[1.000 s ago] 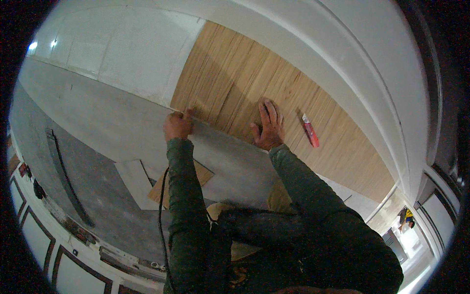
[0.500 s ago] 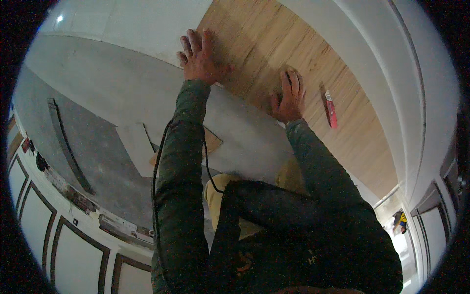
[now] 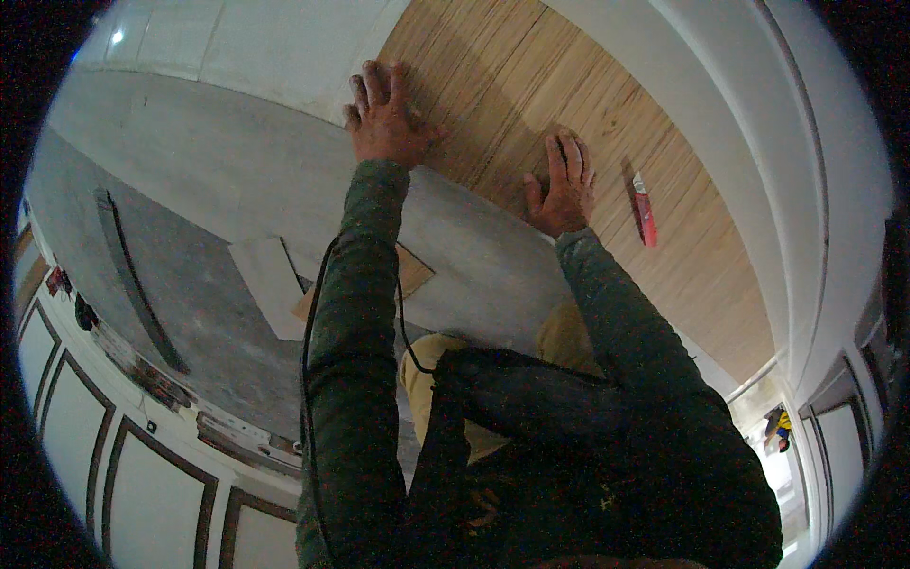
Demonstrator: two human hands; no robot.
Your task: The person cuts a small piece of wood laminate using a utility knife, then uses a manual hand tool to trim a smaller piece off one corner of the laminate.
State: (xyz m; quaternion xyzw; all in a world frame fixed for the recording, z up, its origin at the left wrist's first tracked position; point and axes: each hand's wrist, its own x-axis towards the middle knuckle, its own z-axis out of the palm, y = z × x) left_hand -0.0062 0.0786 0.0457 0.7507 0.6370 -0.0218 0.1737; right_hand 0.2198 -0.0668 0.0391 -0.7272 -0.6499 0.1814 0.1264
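Wood-grain, pale brown with darker streaks: head view, the only one, with the red cutter (image 3: pixel 645 213) taken as landmark. The wood-grain sheet (image 3: pixel 607 123) lay beneath the cutter and ran well past it on both sides, its near edge along a grey strip (image 3: pixel 474 223). The right hand (image 3: pixel 566 194) rested just left of the cutter, fingers fairly close together, thumb apart, palm near that edge, nothing seen in its grip. The left hand (image 3: pixel 389 128) was farther left of the cutter, at the sheet's end beside a white surface (image 3: pixel 284 47); fingers spread wide, apparently holding nothing. Whether each palm pressed hard could not be told. Handling, judged by eye: sheet likely thin and light for its length, fairly stiff but apt to bow, smooth enough to slip under dry palms; corners probably chip first. Best hold: both hands well apart along the near edge, clear of the cutter's pale tip. Writing: none readable on the sheet or cutter. Low and left of the cutter, the dark garment (image 3: pixel 531 465) bore faint coloured marks, too dim to make out.
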